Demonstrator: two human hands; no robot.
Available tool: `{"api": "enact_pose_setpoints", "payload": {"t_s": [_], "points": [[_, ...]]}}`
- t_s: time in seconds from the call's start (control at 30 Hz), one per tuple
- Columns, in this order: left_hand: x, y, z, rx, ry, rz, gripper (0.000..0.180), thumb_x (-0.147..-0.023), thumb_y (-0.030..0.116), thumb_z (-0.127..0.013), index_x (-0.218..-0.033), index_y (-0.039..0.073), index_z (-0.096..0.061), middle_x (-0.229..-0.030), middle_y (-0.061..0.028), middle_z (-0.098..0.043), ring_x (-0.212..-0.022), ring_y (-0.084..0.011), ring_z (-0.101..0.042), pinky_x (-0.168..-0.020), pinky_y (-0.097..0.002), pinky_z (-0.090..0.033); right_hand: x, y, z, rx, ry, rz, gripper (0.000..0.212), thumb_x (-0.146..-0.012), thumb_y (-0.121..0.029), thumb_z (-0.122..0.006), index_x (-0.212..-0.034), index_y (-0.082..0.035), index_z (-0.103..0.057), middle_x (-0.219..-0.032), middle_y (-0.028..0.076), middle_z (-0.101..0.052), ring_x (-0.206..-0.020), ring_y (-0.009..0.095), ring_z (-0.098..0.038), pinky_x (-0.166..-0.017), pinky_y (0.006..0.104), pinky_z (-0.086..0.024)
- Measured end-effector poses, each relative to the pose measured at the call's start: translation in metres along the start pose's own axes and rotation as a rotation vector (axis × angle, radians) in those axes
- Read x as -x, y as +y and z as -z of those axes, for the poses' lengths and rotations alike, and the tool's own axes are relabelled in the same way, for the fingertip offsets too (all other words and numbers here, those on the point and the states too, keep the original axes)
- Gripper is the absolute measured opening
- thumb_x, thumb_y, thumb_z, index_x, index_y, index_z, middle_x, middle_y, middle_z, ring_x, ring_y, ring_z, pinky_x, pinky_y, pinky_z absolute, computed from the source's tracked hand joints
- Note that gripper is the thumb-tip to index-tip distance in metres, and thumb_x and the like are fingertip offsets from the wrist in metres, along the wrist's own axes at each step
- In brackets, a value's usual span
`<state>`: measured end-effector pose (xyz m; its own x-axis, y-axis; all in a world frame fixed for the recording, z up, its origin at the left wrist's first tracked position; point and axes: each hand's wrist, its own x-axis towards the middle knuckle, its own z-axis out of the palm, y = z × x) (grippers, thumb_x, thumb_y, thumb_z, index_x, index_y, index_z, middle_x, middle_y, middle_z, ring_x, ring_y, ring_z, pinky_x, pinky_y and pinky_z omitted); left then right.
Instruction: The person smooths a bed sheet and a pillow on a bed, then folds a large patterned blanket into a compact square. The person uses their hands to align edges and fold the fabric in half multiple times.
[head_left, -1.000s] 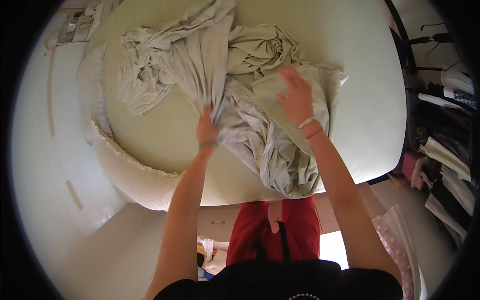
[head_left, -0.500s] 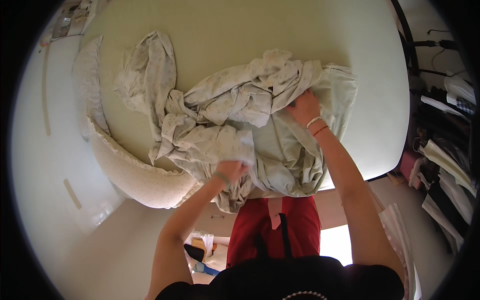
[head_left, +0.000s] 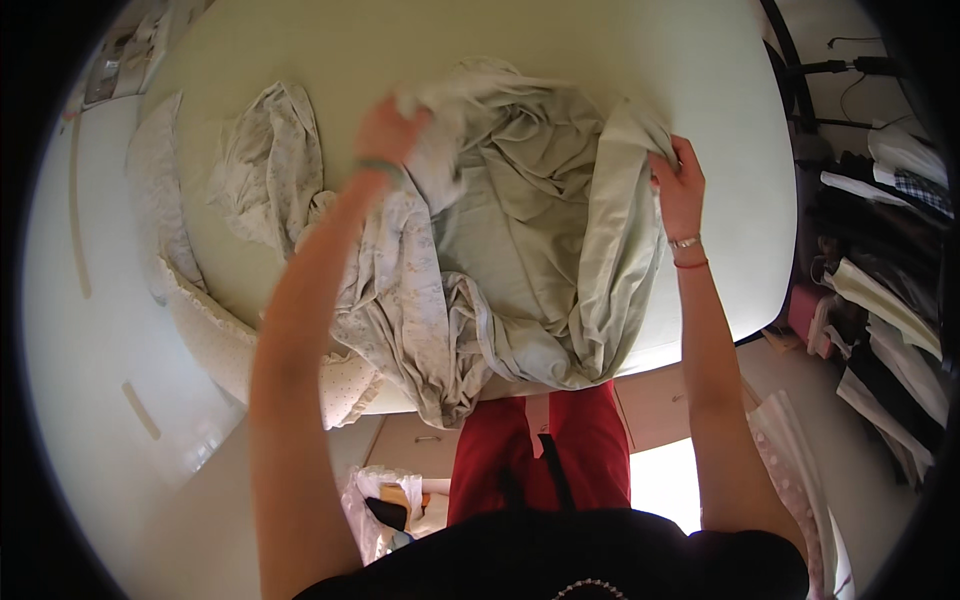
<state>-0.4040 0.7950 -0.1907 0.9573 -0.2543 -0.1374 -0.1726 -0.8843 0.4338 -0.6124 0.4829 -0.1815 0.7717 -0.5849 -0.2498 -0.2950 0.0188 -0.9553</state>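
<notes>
Bed (head_left: 700, 110) w/ pale green-yellow mattress cover fills the upper part of the view, its near edge curving along the bottom right. Directly on it: a big crumpled pale grey-green sheet (head_left: 530, 250), bunched in deep folds across the middle, lower part spilling over the near edge. Left of that, touching it, a lighter patterned cloth (head_left: 270, 170), prob. a separate piece but hard to tell where one ends. Along the bed's left edge a white quilted pad (head_left: 210, 340) hangs partly off the side. Rest of the mattress top is bare cover.
</notes>
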Motion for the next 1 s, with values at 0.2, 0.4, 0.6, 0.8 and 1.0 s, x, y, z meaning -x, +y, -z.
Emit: {"api": "enact_pose_setpoints", "payload": {"t_s": [0.2, 0.4, 0.6, 0.8, 1.0], "points": [[-0.149, 0.002, 0.135, 0.037, 0.605, -0.170, 0.049, -0.087, 0.041, -0.065, -0.115, 0.002, -0.062, -0.093, -0.0171, -0.068, -0.085, -0.0321, -0.066, -0.077, -0.0415, -0.052, 0.030, 0.038, 0.020, 0.007, -0.134, 0.262, 0.021, -0.078, 0.009, -0.057, -0.091, -0.006, -0.051, -0.105, 0.003, -0.057, -0.094, 0.013, -0.051, -0.088, 0.0244, -0.042], [-0.090, 0.039, 0.073, 0.337, 0.188, -0.192, 0.049, -0.087, 0.030, -0.069, -0.126, 0.005, -0.056, -0.119, -0.0137, -0.059, -0.106, -0.0241, -0.055, -0.091, -0.0376, -0.045, 0.057, 0.036, -0.009, 0.200, -0.112, 0.332, 0.032, -0.070, 0.011, -0.064, -0.093, -0.008, -0.054, -0.113, 0.008, -0.061, -0.104, 0.027, -0.059, -0.090, 0.0317, -0.047], [0.092, 0.033, -0.067, -0.301, -0.426, -0.184, 0.089, -0.076, 0.033, -0.075, -0.151, 0.032, -0.027, -0.156, -0.0179, -0.024, -0.131, -0.0328, -0.045, -0.099, -0.0444, -0.043, 0.046, 0.021, -0.032, 0.406, -0.204, 0.442, 0.025, -0.073, 0.002, -0.065, -0.095, -0.008, -0.061, -0.111, 0.007, -0.062, -0.097, 0.027, -0.061, -0.078, 0.0336, -0.050], [0.206, -0.056, -0.090, -0.338, -0.953, -0.469, 0.053, -0.077, 0.033, -0.071, -0.128, 0.029, -0.057, -0.106, -0.0101, -0.067, -0.096, -0.0345, -0.065, -0.080, -0.0450, -0.052, 0.044, -0.031, -0.053, 0.541, -0.472, 0.567, 0.035, -0.072, -0.001, -0.068, -0.105, -0.012, -0.066, -0.096, 0.004, -0.067, -0.076, 0.026, -0.064, -0.069, 0.0352, -0.052], [0.193, -0.054, -0.073, 0.360, -0.685, -0.608, 0.046, -0.082, 0.025, -0.065, -0.124, 0.011, -0.058, -0.110, -0.0085, -0.065, -0.104, -0.0261, -0.061, -0.094, -0.0383, -0.048, 0.081, -0.070, -0.099, 0.543, -0.660, 0.946, 0.034, -0.066, -0.015, -0.074, -0.099, -0.017, -0.067, -0.088, 0.002, -0.065, -0.077, 0.022, -0.059, -0.068, 0.0353, -0.046]]}}
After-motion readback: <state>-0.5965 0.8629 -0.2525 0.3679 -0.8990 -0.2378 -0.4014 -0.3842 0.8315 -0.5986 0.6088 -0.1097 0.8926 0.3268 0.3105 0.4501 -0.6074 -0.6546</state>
